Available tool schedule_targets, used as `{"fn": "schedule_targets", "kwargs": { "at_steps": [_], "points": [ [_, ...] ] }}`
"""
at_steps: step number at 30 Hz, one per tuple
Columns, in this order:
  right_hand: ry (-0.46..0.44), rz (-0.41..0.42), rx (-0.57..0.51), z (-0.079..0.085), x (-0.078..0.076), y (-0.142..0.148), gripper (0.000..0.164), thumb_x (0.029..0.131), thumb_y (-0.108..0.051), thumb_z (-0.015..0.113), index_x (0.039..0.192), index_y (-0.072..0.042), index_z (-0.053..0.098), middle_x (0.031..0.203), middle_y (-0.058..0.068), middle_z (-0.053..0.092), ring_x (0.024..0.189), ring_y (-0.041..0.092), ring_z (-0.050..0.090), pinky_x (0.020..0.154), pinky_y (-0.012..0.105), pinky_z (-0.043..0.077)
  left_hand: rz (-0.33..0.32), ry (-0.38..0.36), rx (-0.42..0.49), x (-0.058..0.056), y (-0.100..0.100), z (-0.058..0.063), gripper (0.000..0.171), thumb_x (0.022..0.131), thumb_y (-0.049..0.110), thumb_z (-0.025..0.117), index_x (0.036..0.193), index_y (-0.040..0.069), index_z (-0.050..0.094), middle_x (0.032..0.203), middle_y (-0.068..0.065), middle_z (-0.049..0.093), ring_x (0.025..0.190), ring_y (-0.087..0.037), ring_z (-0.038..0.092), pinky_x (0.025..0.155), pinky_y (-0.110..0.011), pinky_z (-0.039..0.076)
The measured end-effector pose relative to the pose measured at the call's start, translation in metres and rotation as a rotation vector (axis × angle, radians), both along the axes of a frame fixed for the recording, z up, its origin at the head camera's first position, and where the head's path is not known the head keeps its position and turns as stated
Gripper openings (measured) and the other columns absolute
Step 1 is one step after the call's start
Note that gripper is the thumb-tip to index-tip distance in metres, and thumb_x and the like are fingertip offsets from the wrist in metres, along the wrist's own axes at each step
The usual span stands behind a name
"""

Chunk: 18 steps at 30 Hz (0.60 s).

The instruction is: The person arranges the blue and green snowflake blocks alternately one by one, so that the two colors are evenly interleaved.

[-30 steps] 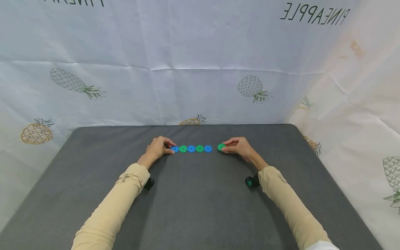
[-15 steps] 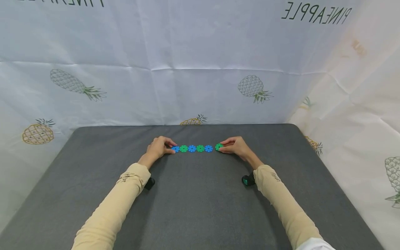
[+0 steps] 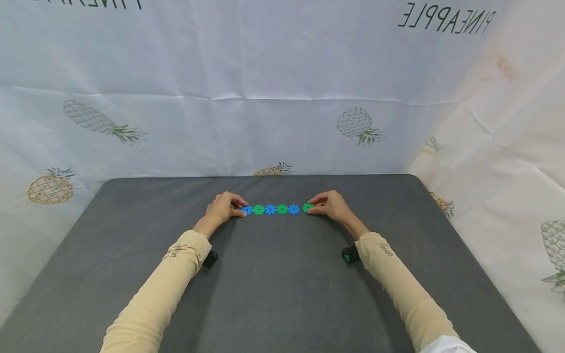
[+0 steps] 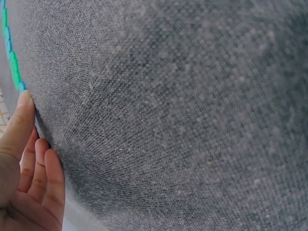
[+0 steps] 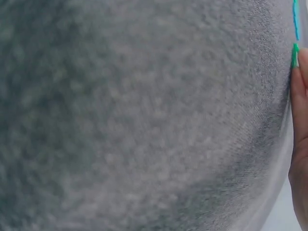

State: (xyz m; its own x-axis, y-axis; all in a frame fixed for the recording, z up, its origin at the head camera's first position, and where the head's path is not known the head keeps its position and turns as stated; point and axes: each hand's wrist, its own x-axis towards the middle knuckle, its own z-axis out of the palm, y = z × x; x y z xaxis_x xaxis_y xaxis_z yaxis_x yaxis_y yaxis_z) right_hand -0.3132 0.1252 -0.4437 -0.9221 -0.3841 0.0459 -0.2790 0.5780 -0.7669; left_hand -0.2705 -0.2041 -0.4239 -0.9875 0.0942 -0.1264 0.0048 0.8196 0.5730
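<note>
A straight row of notched plastic discs, alternating blue and green, lies along the far part of the table. My left hand pinches the leftmost blue disc between thumb and fingers; in the left wrist view the thumb covers most of it. A green disc is pinched in my right hand. It stands just right of the row's last blue disc, with a narrow gap between them. That gap also shows in the right wrist view, where the held green disc appears edge-on.
The dark grey table stretches from its far edge toward me. Behind it hangs a white cloth printed with pineapples. A black wrist camera sits under the right forearm, and another black camera under the left.
My right hand has moved left with the green disc, narrowing the gap to the row. Most of that shift came in the first half second. The left hand has stayed in place.
</note>
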Motion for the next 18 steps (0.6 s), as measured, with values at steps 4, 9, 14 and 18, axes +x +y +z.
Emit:
{"fn": "schedule_targets", "kwargs": {
  "at_steps": [4,9,14,18],
  "points": [
    [0.041,0.003,0.034,0.0021,0.0012,-0.0020,0.024,0.076,-0.011,0.081,0.098,-0.002,0.076,0.082,0.008,0.072,0.069,0.015,0.064,0.063,0.029,0.049,0.002,0.000,0.003,0.0008,-0.0005,0.0012,0.030,0.083,0.020,0.076,0.112,0.012,0.073,0.104,-0.005,0.066,0.092,-0.024,0.060,0.075,-0.043,0.046],
    [0.065,0.010,0.040,0.0021,0.0037,-0.0022,0.024,0.076,-0.010,0.082,0.097,-0.002,0.076,0.082,0.007,0.072,0.067,0.012,0.062,0.060,0.026,0.048,0.004,-0.002,0.003,0.0014,0.0000,0.0000,0.030,0.083,0.020,0.077,0.112,0.013,0.073,0.104,-0.004,0.066,0.091,-0.023,0.060,0.074,-0.041,0.045],
    [0.052,0.018,0.047,0.0021,0.0037,-0.0021,0.025,0.076,-0.010,0.081,0.098,-0.002,0.076,0.079,0.005,0.071,0.066,0.011,0.062,0.062,0.027,0.048,0.003,-0.006,0.001,0.0008,0.0000,-0.0016,0.031,0.083,0.021,0.077,0.113,0.013,0.073,0.104,-0.004,0.066,0.091,-0.022,0.060,0.073,-0.039,0.045],
    [0.049,0.038,0.051,0.0007,0.0019,-0.0008,0.027,0.076,-0.011,0.081,0.101,-0.001,0.075,0.077,0.004,0.071,0.067,0.010,0.062,0.064,0.028,0.049,0.007,-0.001,-0.001,0.0012,-0.0004,-0.0017,0.031,0.083,0.021,0.077,0.112,0.014,0.074,0.103,-0.003,0.066,0.090,-0.021,0.059,0.071,-0.038,0.045]
  ]
}}
